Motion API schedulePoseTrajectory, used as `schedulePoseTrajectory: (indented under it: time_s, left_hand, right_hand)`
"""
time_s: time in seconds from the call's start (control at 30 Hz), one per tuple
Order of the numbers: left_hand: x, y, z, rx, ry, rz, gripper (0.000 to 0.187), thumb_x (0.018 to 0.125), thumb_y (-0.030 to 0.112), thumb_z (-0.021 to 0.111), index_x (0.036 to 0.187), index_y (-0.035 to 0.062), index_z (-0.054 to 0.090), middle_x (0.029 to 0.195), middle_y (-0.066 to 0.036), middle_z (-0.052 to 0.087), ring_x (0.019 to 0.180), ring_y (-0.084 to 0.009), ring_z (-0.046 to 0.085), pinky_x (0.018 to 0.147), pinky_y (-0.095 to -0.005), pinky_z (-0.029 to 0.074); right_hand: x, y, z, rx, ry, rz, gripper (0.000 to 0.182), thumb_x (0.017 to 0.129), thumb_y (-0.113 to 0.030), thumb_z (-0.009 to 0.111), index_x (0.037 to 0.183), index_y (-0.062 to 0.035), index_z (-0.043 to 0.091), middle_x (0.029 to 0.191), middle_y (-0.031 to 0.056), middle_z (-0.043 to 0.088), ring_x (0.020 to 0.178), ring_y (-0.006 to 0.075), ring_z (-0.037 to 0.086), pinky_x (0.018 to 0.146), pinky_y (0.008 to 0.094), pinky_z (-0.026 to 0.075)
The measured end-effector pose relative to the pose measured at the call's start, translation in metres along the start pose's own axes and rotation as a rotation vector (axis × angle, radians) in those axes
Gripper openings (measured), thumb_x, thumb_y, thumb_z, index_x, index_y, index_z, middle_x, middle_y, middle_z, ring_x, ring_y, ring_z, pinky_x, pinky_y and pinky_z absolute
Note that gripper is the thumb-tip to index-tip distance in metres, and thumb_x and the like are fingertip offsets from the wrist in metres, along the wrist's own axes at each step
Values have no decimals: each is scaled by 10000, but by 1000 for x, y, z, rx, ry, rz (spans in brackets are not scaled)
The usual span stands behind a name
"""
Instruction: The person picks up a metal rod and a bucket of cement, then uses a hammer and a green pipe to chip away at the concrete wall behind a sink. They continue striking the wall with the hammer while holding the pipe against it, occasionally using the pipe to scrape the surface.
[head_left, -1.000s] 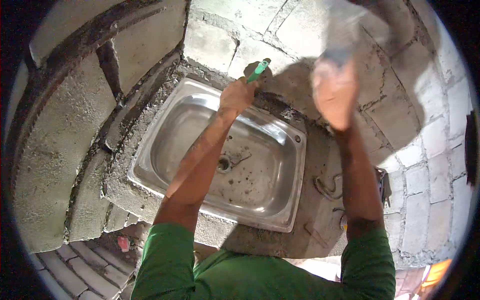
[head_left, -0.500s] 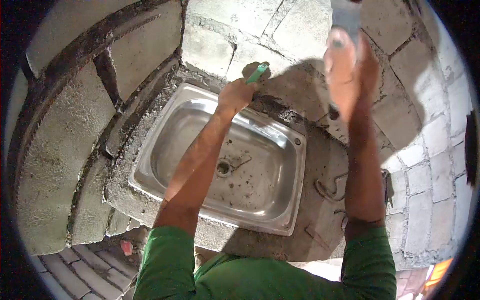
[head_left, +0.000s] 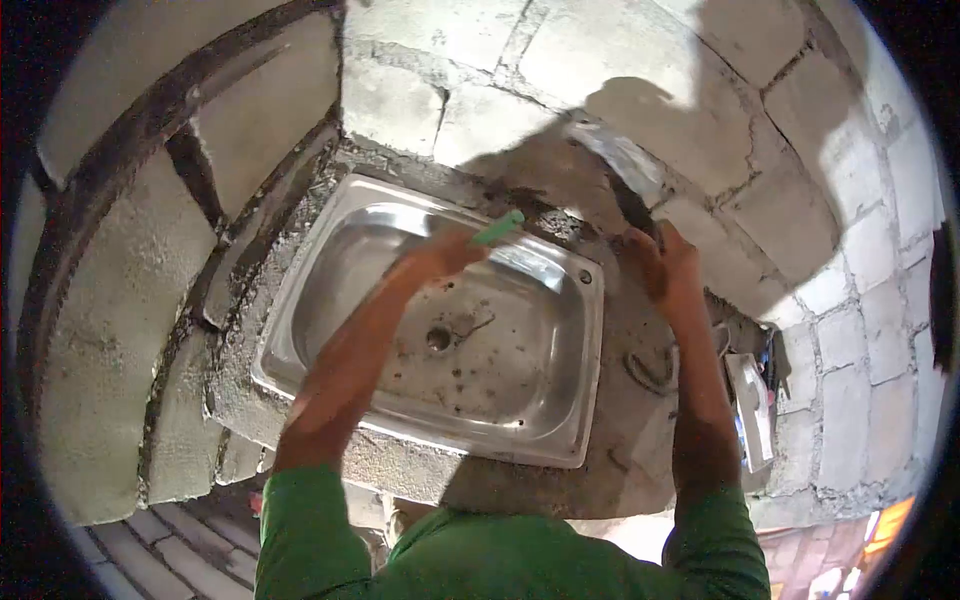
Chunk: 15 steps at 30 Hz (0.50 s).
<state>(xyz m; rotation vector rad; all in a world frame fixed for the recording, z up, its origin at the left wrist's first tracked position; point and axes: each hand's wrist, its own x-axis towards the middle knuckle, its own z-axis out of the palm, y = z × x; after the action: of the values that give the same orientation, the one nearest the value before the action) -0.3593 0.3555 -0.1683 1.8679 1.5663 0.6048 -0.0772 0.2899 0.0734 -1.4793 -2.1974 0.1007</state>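
Moved since the earlier frame: both hands – the left hand (head_left: pixel 440 256) has come nearer, from beside the block wall (head_left: pixel 400 100) to over the sink; the right hand (head_left: pixel 665 262) has dropped from high in front of the wall to beyond the sink's far right corner.
Left grip: fingers closed round a green piece (head_left: pixel 500 228), its end poking out toward the far rim; contact with the rim cannot be told.
Right grip: fingers wrapped round a long, flat-ended tool (head_left: pixel 622 165), pale at the far end and dark near the hand, blurred.
Sink (head_left: pixel 586 370): set in the rough counter (head_left: pixel 400 468), bits of debris about its drain (head_left: pixel 438 339).
Handling: best to hold the green piece firmly, fingers well down from its exposed end, and to control the long tool with a steady wrist – its flat end clear of the left knuckles and the thin steel rim.
Edges: sink rim raised and hard; counter broken and gritty along the far side, close to the wall.
Room: tight at far left, where the walls meet; more open over the basin and nearer the body. Right of the sink, a curved piece (head_left: pixel 648 374) and a pale flat object (head_left: pixel 750 412) crowd the right elbow.
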Motion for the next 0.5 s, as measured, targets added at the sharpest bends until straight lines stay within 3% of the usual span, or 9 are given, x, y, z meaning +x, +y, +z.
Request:
schedulePoseTrajectory:
  time_s: [0.03, 0.07, 0.1, 0.17, 0.23, 0.27, 0.33, 0.43, 0.5]
  left_hand:
    - [-40, 32, -33, -162, 0, -103, 565, 884, 491, 547, 1106, -27, 597, 775, -120, 645, 668, -240, 609, 605, -380, 477]
    - [-61, 39, -51, -273, 29, -188, 512, 883, 478, 575, 1080, 7, 597, 710, -66, 585, 607, -179, 556, 549, -338, 453]
    - [-79, 48, -69, -378, 63, -271, 459, 881, 466, 602, 1055, 41, 597, 645, -12, 525, 546, -119, 502, 493, -295, 430]
    - [-135, 90, -97, -855, 186, -224, 380, 872, 408, 653, 1055, 89, 554, 615, 45, 424, 484, -57, 407, 416, -229, 364]
    - [-169, 98, -99, -1146, 288, -221, 393, 871, 374, 667, 1102, 91, 523, 648, 38, 451, 476, -43, 413, 388, -193, 330]
    - [-183, 103, -97, -1163, 329, -204, 363, 887, 349, 646, 1106, 89, 518, 678, 29, 466, 485, -54, 434, 392, -197, 346]
    - [-203, 106, -81, -1191, 368, -177, 309, 903, 301, 618, 1104, 87, 520, 698, 17, 491, 481, -64, 446, 380, -205, 345]
    - [-225, 119, -54, -1306, 367, -190, 277, 913, 286, 583, 1093, 84, 521, 719, 6, 520, 511, -81, 467, 427, -228, 386]
    - [-229, 145, -22, -1400, 472, -329, 251, 925, 298, 551, 1049, 82, 524, 739, -4, 545, 598, -87, 501, 526, -247, 417]
  right_hand:
    - [-13, 31, -3, -32, -2, 44, 445, 881, -393, 606, 1037, 23, 580, 844, 231, 639, 768, 387, 624, 685, 435, 484]
    - [-26, 62, -4, -62, -1, 86, 557, 844, -478, 644, 1073, 25, 569, 929, 250, 646, 852, 422, 632, 718, 465, 492]
    - [-45, 73, -7, -35, 84, 57, 551, 827, -473, 664, 1022, 34, 573, 904, 252, 643, 828, 433, 624, 703, 469, 487]
    - [-84, 101, -9, -3, 186, 38, 548, 810, -469, 683, 971, 44, 577, 880, 253, 639, 805, 444, 616, 688, 472, 482]
    - [-117, 145, 0, -297, 169, 89, 444, 816, -364, 681, 990, 35, 595, 773, 216, 638, 722, 390, 625, 656, 436, 474]
    - [-128, 153, 1, -293, 185, 108, 444, 816, -364, 681, 990, 35, 595, 773, 216, 638, 722, 390, 625, 656, 436, 474]
    - [-149, 167, 1, -274, -17, 431, 436, 813, -384, 669, 959, 20, 593, 775, 224, 639, 758, 423, 623, 673, 473, 476]
    - [-171, 193, 8, -334, -41, 442, 438, 804, -414, 664, 911, 4, 588, 768, 228, 634, 758, 412, 627, 670, 478, 483]
    - [-180, 199, 10, -330, -43, 434, 439, 803, -412, 662, 943, -1, 599, 784, 232, 639, 761, 409, 628, 671, 478, 487]
